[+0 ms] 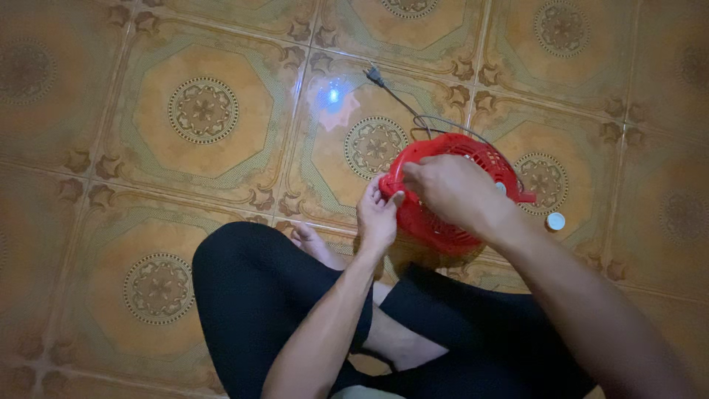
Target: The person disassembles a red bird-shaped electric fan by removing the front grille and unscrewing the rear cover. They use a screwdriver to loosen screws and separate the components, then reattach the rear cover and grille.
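The person sat cross-legged on the patterned tile floor [199, 111], with a red fan [450, 188] resting on the tiles just in front of the knees. The left hand [378, 214] pinched the fan's rim at its near-left edge, fingers closed on the plastic. The right hand [447, 188] lay over the grille, fingers curled down onto it; whether they gripped anything I could not tell. A dark cord [413, 111] ran from the fan's far side to a plug [375, 74]. A small white cap [555, 221] lay just right of the fan.
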